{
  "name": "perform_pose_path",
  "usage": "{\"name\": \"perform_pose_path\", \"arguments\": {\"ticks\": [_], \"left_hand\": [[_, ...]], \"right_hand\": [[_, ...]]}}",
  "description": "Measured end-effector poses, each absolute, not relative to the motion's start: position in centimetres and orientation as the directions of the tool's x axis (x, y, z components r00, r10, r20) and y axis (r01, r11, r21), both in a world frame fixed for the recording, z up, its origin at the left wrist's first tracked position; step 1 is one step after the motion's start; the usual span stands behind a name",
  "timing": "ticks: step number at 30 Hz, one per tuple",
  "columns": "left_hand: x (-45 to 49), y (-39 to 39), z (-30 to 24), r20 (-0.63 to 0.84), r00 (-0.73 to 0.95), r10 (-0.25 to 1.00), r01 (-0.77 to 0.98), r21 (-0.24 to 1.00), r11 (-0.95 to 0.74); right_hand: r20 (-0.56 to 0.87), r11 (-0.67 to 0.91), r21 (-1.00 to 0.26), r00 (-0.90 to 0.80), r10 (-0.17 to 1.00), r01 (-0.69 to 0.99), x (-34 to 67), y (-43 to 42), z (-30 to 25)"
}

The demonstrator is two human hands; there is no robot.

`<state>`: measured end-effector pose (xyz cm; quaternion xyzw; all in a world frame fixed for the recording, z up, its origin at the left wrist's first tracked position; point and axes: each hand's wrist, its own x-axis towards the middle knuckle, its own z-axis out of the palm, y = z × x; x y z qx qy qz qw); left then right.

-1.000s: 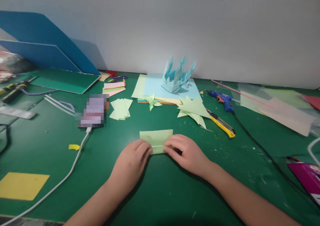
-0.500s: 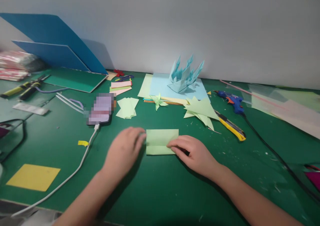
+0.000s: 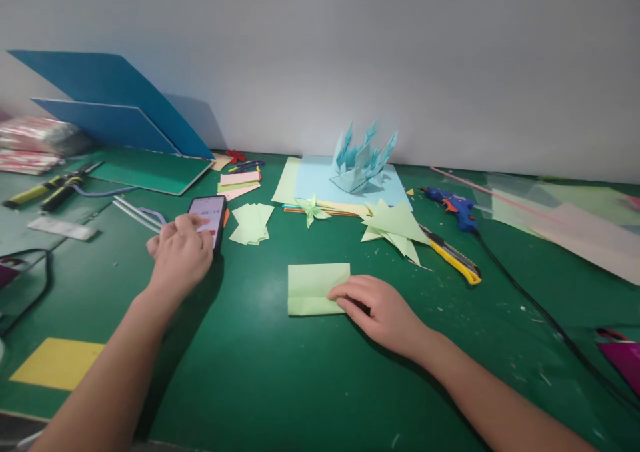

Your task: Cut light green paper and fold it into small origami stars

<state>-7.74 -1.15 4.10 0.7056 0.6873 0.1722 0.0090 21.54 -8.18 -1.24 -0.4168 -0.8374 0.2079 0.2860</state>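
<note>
My left hand (image 3: pixel 183 249) is over a phone (image 3: pixel 213 207) that lies on the table, with a finger at its lit screen. The fingers of this hand are partly bent and apart, and it grips nothing. A light green sheet of paper (image 3: pixel 313 279) lies in front of me, with a crease running across its lower part. My right hand (image 3: pixel 377 312) holds this paper at its right edge, thumb and fingers closed on it. The hand covers the sheet's lower right corner.
Behind the paper are green paper pieces (image 3: pixel 251 224), a folded green star shape (image 3: pixel 312 211) and a blue origami piece (image 3: pixel 357 172). A yellow utility knife (image 3: pixel 455 259) and a blue glue gun (image 3: pixel 455 209) lie to the right. Pliers (image 3: pixel 63 189) and a yellow sheet (image 3: pixel 55 364) are left.
My left hand has left the green paper's side and moved left to the phone. My right hand stays at the paper's right edge. The view has shifted slightly.
</note>
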Motion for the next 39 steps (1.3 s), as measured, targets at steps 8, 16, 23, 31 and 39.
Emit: {"name": "perform_pose_path", "arguments": {"ticks": [8, 16, 23, 31, 39], "left_hand": [[-5.7, -3.0, 3.7, 0.473, -0.076, 0.878, 0.965, 0.255, -0.054], [0.7, -10.4, 1.8, 0.312, 0.673, 0.671, 0.653, 0.175, -0.737], [1.5, -10.8, 0.6, 0.270, 0.707, 0.654, 0.640, 0.148, -0.754], [2.3, -12.0, -0.2, 0.276, 0.710, 0.648, 0.662, 0.053, -0.748], [2.0, -12.3, -0.9, 0.285, 0.618, 0.733, 0.713, 0.189, -0.675]], "right_hand": [[0.293, 0.552, -0.590, -0.481, 0.826, 0.589, 21.6, -8.2, -1.4], [0.249, 0.510, -0.587, -0.460, 0.853, 0.629, 21.5, -8.3, -1.0], [0.289, 0.555, -0.588, -0.488, 0.824, 0.589, 21.4, -8.2, -0.9], [0.300, 0.557, -0.594, -0.482, 0.823, 0.581, 21.6, -8.1, -1.1], [0.300, 0.555, -0.606, -0.482, 0.823, 0.571, 21.6, -8.2, -1.3]]}}
